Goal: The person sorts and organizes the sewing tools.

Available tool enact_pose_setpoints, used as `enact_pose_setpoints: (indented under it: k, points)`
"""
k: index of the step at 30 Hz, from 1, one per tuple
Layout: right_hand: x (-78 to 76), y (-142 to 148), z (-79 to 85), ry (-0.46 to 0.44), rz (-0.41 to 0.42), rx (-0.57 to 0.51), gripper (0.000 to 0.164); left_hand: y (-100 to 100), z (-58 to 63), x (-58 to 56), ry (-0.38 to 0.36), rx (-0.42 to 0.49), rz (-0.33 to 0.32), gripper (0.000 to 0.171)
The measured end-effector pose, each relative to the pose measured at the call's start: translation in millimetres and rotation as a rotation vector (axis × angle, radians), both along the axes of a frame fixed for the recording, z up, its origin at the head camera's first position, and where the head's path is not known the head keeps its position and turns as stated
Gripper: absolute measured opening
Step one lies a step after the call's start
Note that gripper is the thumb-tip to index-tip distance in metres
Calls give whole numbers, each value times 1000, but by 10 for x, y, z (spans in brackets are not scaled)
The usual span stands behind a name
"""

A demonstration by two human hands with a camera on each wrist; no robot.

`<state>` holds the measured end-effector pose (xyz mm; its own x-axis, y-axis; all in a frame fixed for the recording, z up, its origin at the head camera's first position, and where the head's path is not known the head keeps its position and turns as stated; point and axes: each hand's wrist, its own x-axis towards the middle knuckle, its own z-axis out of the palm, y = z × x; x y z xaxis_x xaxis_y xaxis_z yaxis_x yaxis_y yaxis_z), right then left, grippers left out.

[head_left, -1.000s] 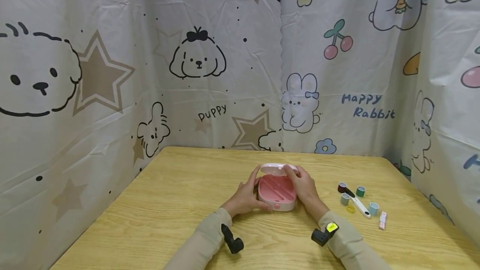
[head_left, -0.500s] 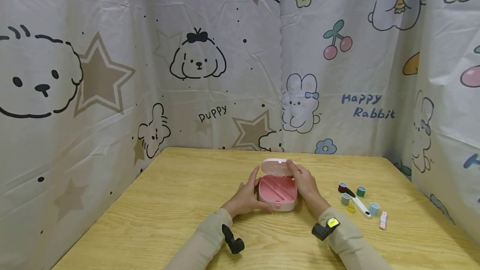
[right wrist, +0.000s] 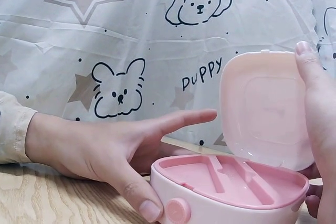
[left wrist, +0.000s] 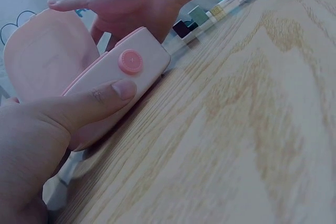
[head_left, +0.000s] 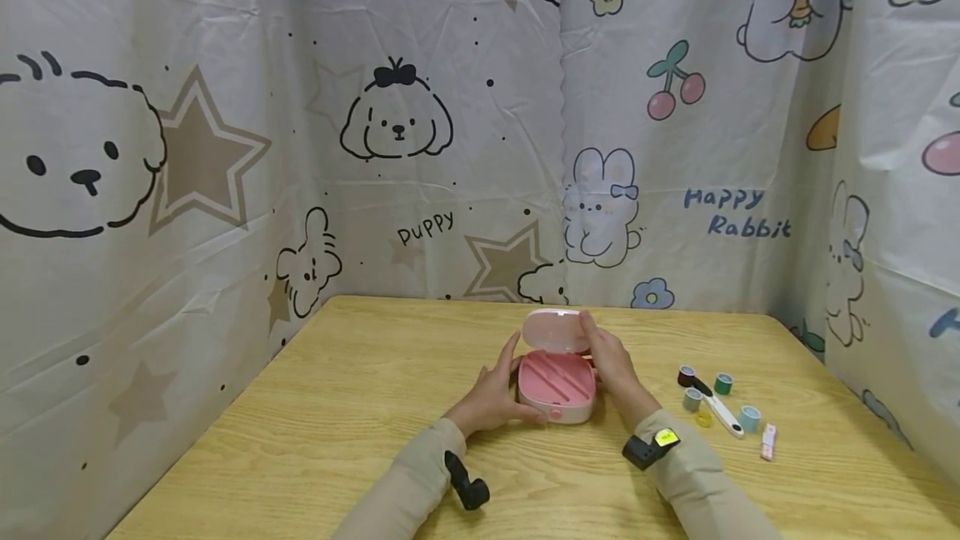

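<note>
A small pink-and-white box [head_left: 556, 390] sits on the table with its pale pink lid [head_left: 553, 332] raised on the far side. Slanting dividers split its pink inner tray [right wrist: 236, 179], and a round pink button [right wrist: 177, 211] is on the front. My left hand [head_left: 491, 394] grips the box's left side, thumb on the front beside the button in the left wrist view. The other fingers reach round toward the back. At the box's right side, my right hand [head_left: 613, 363] has its thumb against the lid's right edge. Its other fingers bend beside the back right corner, partly hidden.
Right of the box lie several small thread spools [head_left: 692, 398], a white tool with a black end [head_left: 720, 413], a yellow ring-like piece [head_left: 703, 418] and a small pink-and-white piece [head_left: 768, 442]. A printed curtain [head_left: 450, 107] surrounds the wooden table [head_left: 360, 407].
The lid has swung further up and back, from low over the box to nearly upright. My right thumb has risen with it. My left hand and the box have hardly moved.
</note>
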<state>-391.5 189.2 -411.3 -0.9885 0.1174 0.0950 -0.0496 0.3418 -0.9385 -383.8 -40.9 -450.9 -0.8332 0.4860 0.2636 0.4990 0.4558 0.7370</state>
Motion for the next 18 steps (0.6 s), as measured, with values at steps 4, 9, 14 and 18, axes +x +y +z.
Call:
enact_pose_setpoints:
  k: [4, 9, 14, 18]
  points:
    - [-24, -9, -16, -2, 10, -21, 101, -14, -13, -9, 10, 5, -7, 137]
    - [-52, -13, -34, 7, 7, -43, 100, -4, -4, -4, 2, 3, -4, 137]
    - [-76, -21, -45, 7, -9, -68, 99, 8, 0, 7, -20, -4, 13, 137]
    - [-93, -26, -55, -11, -26, -107, 102, 10, 0, 5, -30, -7, 20, 136]
